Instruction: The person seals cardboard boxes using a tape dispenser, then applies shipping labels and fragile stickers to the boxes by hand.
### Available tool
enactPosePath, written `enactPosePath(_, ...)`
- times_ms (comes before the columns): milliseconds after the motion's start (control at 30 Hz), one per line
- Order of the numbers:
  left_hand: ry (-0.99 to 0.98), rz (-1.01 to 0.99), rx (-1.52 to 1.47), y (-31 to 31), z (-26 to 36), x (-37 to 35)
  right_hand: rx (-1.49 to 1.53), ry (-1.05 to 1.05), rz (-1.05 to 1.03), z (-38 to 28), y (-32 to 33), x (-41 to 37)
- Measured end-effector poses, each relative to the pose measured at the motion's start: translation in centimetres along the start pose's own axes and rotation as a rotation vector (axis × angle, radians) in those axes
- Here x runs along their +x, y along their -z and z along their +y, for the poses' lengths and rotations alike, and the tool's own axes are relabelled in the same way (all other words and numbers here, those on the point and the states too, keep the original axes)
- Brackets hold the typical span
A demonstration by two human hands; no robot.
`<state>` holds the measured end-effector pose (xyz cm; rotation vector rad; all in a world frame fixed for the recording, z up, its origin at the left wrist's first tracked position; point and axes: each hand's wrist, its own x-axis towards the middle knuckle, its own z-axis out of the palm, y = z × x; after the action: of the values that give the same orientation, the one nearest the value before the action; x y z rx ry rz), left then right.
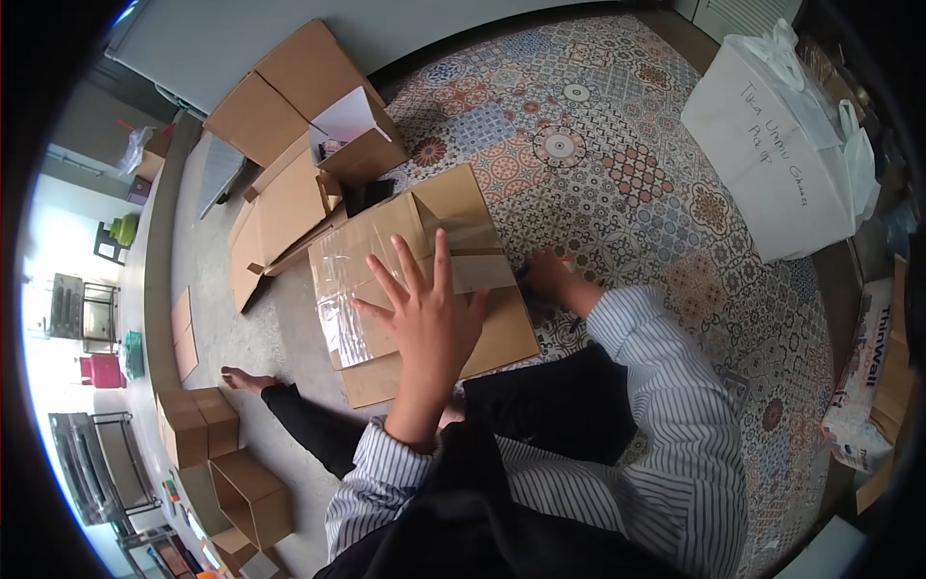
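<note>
A flattened brown cardboard box (374, 265) with shiny clear tape across it lies on the floor in front of me. Above it my left hand (424, 314) has its fingers spread and holds nothing. At the cardboard's right edge is my right hand (555, 280), fingers curled round something small and dark, with a bit of red beside it. What that object is I cannot make out. Beneath the taped box, a larger cardboard sheet (509, 333) sticks out on the right and at the bottom.
Open cardboard (280, 207) and a small box (365, 159) with white flaps lie beyond. Small boxes (198, 425) stand at the lower left. A large white package (772, 145) with handwriting is at the upper right. Patterned tiles (617, 174) cover the floor on the right.
</note>
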<state>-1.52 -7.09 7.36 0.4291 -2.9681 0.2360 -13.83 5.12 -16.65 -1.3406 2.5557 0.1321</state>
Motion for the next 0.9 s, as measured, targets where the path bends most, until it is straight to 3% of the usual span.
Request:
enactPosePath(67,0.041,-0.03,-0.024,-1.1,-0.7,0.0,-0.143,0.003,-0.038,-0.4,0.3,1.0)
enactPosePath(300,0.072,-0.093,-0.182,-0.4,-2.5,-0.2,-0.07,-0.023,-0.19,0.7,3.2,-1.1)
enactPosePath(500,0.065,-0.042,-0.478,-0.3,-8.3,-1.1,0.064,0.048,-0.053,1.2,1.5,-2.4)
enactPosePath(567,0.11,-0.072,-0.538,0.5,-10.5,-1.0,0.158,-0.013,0.017,0.5,1.8,-3.0)
enactPosePath(600,0.038,-0.029,-0.587,0.5,-12.1,-1.0,0.161,-0.005,0.017,0.2,2.3,-3.3)
enactPosePath(667,0.141,-0.135,-0.722,1.6,-14.4,-1.1,0.236,0.029,0.058,-0.3,3.7,-3.9)
enactPosePath(833,0.028,-0.169,-0.856,-0.6,-23.8,-2.3,0.485,0.146,0.12,-0.8,4.0,-3.1)
enactPosePath(900,0.128,-0.143,-1.151,-1.8,-26.7,-3.1,0.547,0.197,0.164,-1.2,3.7,-2.7)
